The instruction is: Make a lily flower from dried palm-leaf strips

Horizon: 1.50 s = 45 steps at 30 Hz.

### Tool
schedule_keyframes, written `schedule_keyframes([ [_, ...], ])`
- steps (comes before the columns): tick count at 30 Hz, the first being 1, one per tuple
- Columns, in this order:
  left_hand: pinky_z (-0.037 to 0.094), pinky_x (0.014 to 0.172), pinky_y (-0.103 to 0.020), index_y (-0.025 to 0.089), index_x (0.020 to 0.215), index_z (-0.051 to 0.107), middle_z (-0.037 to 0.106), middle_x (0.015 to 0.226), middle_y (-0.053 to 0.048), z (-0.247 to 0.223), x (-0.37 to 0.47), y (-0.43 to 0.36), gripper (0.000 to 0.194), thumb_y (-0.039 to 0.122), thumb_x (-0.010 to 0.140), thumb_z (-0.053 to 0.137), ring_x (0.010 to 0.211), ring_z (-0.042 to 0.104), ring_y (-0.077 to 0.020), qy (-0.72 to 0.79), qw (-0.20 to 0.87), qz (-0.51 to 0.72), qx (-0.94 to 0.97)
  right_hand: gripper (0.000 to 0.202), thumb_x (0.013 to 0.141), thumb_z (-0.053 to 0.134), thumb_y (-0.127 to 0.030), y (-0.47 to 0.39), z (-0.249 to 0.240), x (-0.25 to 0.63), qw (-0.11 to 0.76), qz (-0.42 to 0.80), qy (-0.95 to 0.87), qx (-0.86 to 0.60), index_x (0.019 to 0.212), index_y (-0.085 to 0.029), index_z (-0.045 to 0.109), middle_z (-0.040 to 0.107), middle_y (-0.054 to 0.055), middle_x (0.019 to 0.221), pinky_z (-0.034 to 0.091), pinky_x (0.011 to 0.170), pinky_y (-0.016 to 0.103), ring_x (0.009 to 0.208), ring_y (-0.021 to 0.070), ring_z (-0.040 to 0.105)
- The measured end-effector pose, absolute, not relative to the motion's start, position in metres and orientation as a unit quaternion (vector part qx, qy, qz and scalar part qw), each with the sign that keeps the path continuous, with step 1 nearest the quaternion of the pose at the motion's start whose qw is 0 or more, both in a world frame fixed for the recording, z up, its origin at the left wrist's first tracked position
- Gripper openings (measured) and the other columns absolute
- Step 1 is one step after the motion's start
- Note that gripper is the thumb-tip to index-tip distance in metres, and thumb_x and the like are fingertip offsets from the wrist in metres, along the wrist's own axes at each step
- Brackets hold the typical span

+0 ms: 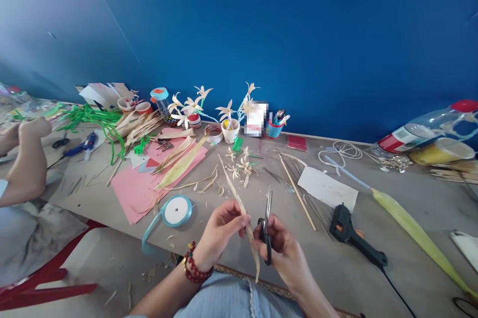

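Observation:
Between the thumb and fingers of my left hand (226,226) is a long, narrow strip of dried corn husk (236,192), pale and pointed at the far end. Its lower end hangs down past my hands. My right hand (286,250) holds black-handled scissors (268,208), blades pointing away from me and close together. The right fingertips are also near or touching the strip; I cannot tell which. Ahead on the table lie several small husk flowers (244,166). A roll of blue ribbon (177,211) lies left of my left hand.
A black glue gun (345,228) with its cord lies right, beside white paper (327,187). Pink sheets (129,191) and husks spread left. Husk flowers (192,104), a white cup (230,131) and a pen cup (274,129) stand along the blue wall. At far left, another person's arm (30,158) reaches over the table.

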<state>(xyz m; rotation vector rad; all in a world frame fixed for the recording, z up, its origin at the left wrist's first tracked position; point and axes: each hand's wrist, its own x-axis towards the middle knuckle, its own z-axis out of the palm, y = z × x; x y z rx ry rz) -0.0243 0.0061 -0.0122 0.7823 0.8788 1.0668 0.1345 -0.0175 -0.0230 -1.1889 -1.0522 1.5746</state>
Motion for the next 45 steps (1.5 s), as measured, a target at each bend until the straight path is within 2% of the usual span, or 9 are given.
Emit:
schedule_keyframes([
  [15,0.04,0.051,-0.02,0.015,0.066,0.054,0.057,0.056,0.003,-0.018,-0.036,0.011,0.03,0.033,0.082,0.073,0.049,0.05,-0.0072,0.422,0.67,0.505,0.344,0.036,0.059,0.087,-0.033,-0.02,-0.017,0.13,0.429,0.681,-0.351,-0.479,0.072,-0.021,0.056,0.061,-0.003,0.065,0.039,0.056,0.022,0.058,0.0113,0.048],
  [23,0.046,0.061,-0.025,0.013,0.09,0.069,0.067,0.079,-0.005,-0.021,-0.04,0.0,0.023,0.034,0.082,0.073,0.061,0.057,-0.0102,0.351,0.721,0.486,0.348,0.03,0.061,0.086,-0.031,-0.019,-0.027,0.133,0.451,0.705,-0.318,-0.445,0.077,-0.019,0.064,0.061,-0.001,0.072,0.041,0.059,0.022,0.065,0.0131,0.051],
  [26,0.046,0.063,-0.024,0.014,0.097,0.072,0.068,0.081,-0.006,-0.026,-0.039,-0.003,0.026,0.034,0.082,0.074,0.062,0.057,-0.01,0.341,0.741,0.468,0.339,0.029,0.062,0.086,-0.03,-0.019,-0.03,0.131,0.442,0.743,-0.285,-0.414,0.08,-0.019,0.066,0.062,-0.001,0.072,0.039,0.057,0.02,0.064,0.0122,0.05],
  [29,0.044,0.061,-0.023,0.014,0.091,0.071,0.067,0.081,-0.006,-0.028,-0.036,-0.004,0.024,0.034,0.079,0.077,0.062,0.056,-0.0098,0.323,0.764,0.454,0.324,0.03,0.061,0.085,-0.029,-0.02,-0.033,0.127,0.421,0.777,-0.257,-0.391,0.081,-0.019,0.065,0.06,-0.003,0.066,0.027,0.045,0.018,0.051,0.0072,0.039],
  [32,0.043,0.059,-0.023,0.013,0.081,0.068,0.065,0.08,-0.005,-0.026,-0.035,-0.003,0.026,0.036,0.077,0.078,0.062,0.055,-0.0106,0.315,0.766,0.455,0.328,0.031,0.061,0.084,-0.032,-0.021,-0.037,0.126,0.408,0.79,-0.25,-0.383,0.079,-0.019,0.063,0.058,-0.005,0.062,0.016,0.04,0.018,0.043,0.0036,0.023],
  [35,0.043,0.059,-0.023,0.014,0.077,0.064,0.062,0.072,-0.003,-0.021,-0.034,-0.003,0.029,0.039,0.076,0.078,0.061,0.053,-0.0107,0.337,0.746,0.454,0.351,0.029,0.064,0.084,-0.033,-0.018,-0.037,0.128,0.421,0.751,-0.302,-0.409,0.078,-0.019,0.062,0.061,-0.003,0.066,0.025,0.042,0.019,0.045,0.0058,0.034],
  [39,0.041,0.058,-0.021,0.014,0.074,0.06,0.055,0.065,0.001,-0.018,-0.034,-0.003,0.03,0.039,0.077,0.077,0.058,0.049,-0.0085,0.416,0.696,0.438,0.388,0.031,0.068,0.083,-0.036,-0.01,-0.032,0.135,0.466,0.661,-0.374,-0.454,0.079,-0.021,0.06,0.066,0.0,0.077,0.043,0.058,0.022,0.067,0.0138,0.055],
  [41,0.038,0.055,-0.021,0.014,0.072,0.058,0.052,0.062,0.003,-0.019,-0.032,-0.004,0.032,0.041,0.077,0.076,0.055,0.047,-0.0079,0.432,0.685,0.423,0.407,0.033,0.068,0.083,-0.038,-0.006,-0.028,0.136,0.478,0.644,-0.388,-0.455,0.081,-0.021,0.058,0.066,0.001,0.08,0.045,0.062,0.023,0.071,0.0152,0.057],
  [45,0.034,0.053,-0.02,0.015,0.069,0.055,0.049,0.06,0.003,-0.021,-0.031,-0.003,0.034,0.042,0.078,0.074,0.054,0.044,-0.0078,0.45,0.661,0.404,0.445,0.037,0.065,0.086,-0.037,0.001,-0.022,0.132,0.479,0.637,-0.39,-0.461,0.077,-0.022,0.054,0.063,-0.002,0.075,0.043,0.057,0.023,0.064,0.0133,0.055],
])
